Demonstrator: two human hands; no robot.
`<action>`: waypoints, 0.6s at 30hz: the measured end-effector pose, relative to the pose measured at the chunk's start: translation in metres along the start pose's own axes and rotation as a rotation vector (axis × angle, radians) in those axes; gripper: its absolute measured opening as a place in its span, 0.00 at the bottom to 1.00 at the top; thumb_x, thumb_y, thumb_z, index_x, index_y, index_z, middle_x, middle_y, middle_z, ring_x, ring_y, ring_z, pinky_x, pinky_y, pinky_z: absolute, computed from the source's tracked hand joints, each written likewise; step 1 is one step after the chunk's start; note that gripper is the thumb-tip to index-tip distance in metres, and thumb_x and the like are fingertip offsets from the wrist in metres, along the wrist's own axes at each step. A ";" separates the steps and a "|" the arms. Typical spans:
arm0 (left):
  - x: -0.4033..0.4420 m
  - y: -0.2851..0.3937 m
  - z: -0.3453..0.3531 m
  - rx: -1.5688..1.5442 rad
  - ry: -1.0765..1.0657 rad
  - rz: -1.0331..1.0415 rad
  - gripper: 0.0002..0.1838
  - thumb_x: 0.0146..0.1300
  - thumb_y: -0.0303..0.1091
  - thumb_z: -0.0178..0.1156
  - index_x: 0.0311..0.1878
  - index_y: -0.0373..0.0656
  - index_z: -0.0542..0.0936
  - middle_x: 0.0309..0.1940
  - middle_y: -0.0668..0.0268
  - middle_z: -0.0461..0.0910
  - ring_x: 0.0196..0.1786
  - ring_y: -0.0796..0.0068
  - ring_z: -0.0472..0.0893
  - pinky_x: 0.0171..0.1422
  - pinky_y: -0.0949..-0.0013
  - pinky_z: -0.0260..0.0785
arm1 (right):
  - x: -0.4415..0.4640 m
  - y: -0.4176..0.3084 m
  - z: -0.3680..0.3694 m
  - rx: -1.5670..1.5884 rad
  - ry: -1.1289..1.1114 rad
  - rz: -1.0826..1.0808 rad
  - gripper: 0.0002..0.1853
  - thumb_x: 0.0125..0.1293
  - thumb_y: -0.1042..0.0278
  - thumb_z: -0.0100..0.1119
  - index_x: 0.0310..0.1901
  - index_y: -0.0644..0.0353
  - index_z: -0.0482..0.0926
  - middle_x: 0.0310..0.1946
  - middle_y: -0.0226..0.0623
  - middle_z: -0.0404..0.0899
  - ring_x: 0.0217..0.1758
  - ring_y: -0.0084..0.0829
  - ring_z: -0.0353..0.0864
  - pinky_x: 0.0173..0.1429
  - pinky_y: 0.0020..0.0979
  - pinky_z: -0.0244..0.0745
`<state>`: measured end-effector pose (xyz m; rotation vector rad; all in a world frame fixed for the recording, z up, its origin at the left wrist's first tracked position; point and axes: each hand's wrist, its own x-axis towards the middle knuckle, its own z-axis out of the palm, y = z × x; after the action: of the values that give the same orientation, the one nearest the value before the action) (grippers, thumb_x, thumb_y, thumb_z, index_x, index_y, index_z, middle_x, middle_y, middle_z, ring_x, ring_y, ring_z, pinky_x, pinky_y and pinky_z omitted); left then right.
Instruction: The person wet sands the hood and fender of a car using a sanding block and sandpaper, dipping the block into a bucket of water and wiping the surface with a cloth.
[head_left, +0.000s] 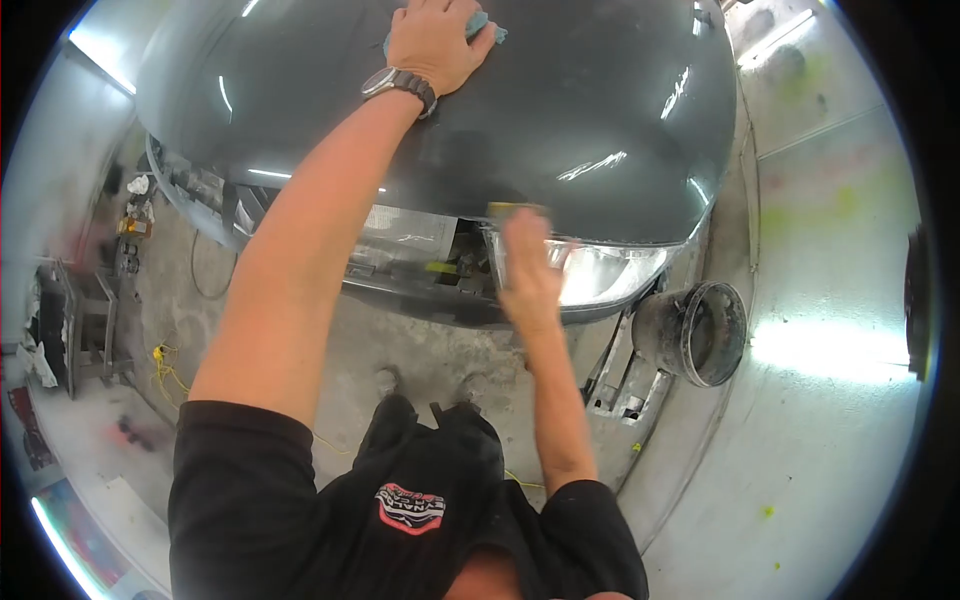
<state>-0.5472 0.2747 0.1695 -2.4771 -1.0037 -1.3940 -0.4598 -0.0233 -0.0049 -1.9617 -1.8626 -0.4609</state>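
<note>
A dark grey car hood (560, 110) fills the upper part of the view. High on it my left hand (437, 40), with a watch at the wrist, presses down on a crumpled blue cloth (480, 24); the cloth sticks out on both sides of the fingers. My right hand (530, 265) is smeared by motion at the hood's front edge, beside the headlight (615, 272). A thin yellow pad (517, 209) shows at its fingertips, mostly covered by them.
Below the hood is an open gap with exposed parts (462, 255). A black round bin (705, 333) lies right of the headlight, near the wall (830, 430). Metal stands (90, 325) and a yellow cord (165, 368) are at the left on the concrete floor (345, 345).
</note>
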 end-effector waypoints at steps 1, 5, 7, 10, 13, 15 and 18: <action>0.000 -0.002 0.002 0.010 0.015 0.017 0.16 0.63 0.46 0.70 0.47 0.45 0.85 0.49 0.58 0.83 0.58 0.53 0.79 0.63 0.50 0.71 | -0.012 0.022 -0.001 0.102 0.099 0.106 0.40 0.59 0.79 0.62 0.78 0.59 0.71 0.84 0.46 0.62 0.88 0.41 0.59 0.87 0.67 0.32; -0.001 -0.007 0.003 0.011 0.007 0.022 0.16 0.63 0.46 0.69 0.47 0.46 0.85 0.49 0.58 0.83 0.57 0.53 0.79 0.62 0.50 0.70 | -0.007 -0.016 0.018 0.224 0.238 0.380 0.38 0.65 0.70 0.67 0.77 0.66 0.69 0.84 0.50 0.60 0.87 0.50 0.59 0.87 0.66 0.30; -0.001 -0.005 0.002 0.022 -0.003 0.014 0.16 0.63 0.46 0.69 0.47 0.46 0.85 0.48 0.58 0.83 0.57 0.53 0.79 0.61 0.50 0.70 | 0.009 -0.079 0.032 0.278 0.184 0.284 0.37 0.67 0.67 0.66 0.77 0.65 0.69 0.83 0.50 0.62 0.87 0.50 0.59 0.86 0.67 0.32; 0.001 0.003 -0.002 0.050 -0.001 0.020 0.17 0.62 0.46 0.70 0.48 0.46 0.84 0.47 0.59 0.83 0.56 0.52 0.79 0.60 0.50 0.71 | 0.007 -0.060 0.026 0.162 0.170 0.204 0.35 0.70 0.66 0.64 0.78 0.62 0.69 0.82 0.49 0.63 0.88 0.48 0.58 0.86 0.69 0.35; -0.001 -0.004 0.004 0.047 0.018 0.046 0.16 0.64 0.46 0.69 0.48 0.47 0.84 0.47 0.60 0.83 0.56 0.53 0.79 0.60 0.50 0.70 | -0.003 0.043 -0.006 0.132 0.287 0.476 0.33 0.72 0.71 0.60 0.78 0.62 0.68 0.84 0.48 0.60 0.89 0.46 0.54 0.87 0.66 0.33; -0.004 -0.016 0.013 0.106 -0.001 0.051 0.17 0.65 0.51 0.68 0.49 0.50 0.86 0.49 0.65 0.85 0.56 0.55 0.81 0.59 0.51 0.73 | 0.000 0.059 -0.011 0.212 0.417 0.620 0.33 0.72 0.76 0.55 0.79 0.60 0.68 0.84 0.47 0.60 0.89 0.46 0.54 0.87 0.66 0.32; -0.003 -0.014 0.015 0.147 0.006 0.050 0.17 0.67 0.53 0.67 0.50 0.52 0.87 0.51 0.66 0.86 0.55 0.55 0.82 0.61 0.51 0.74 | -0.002 0.031 -0.003 0.110 0.213 0.309 0.41 0.66 0.75 0.62 0.82 0.61 0.63 0.86 0.50 0.54 0.90 0.49 0.52 0.87 0.65 0.35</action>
<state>-0.5462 0.2907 0.1560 -2.3738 -0.9972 -1.2641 -0.4291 -0.0274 -0.0049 -1.9936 -1.3963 -0.4420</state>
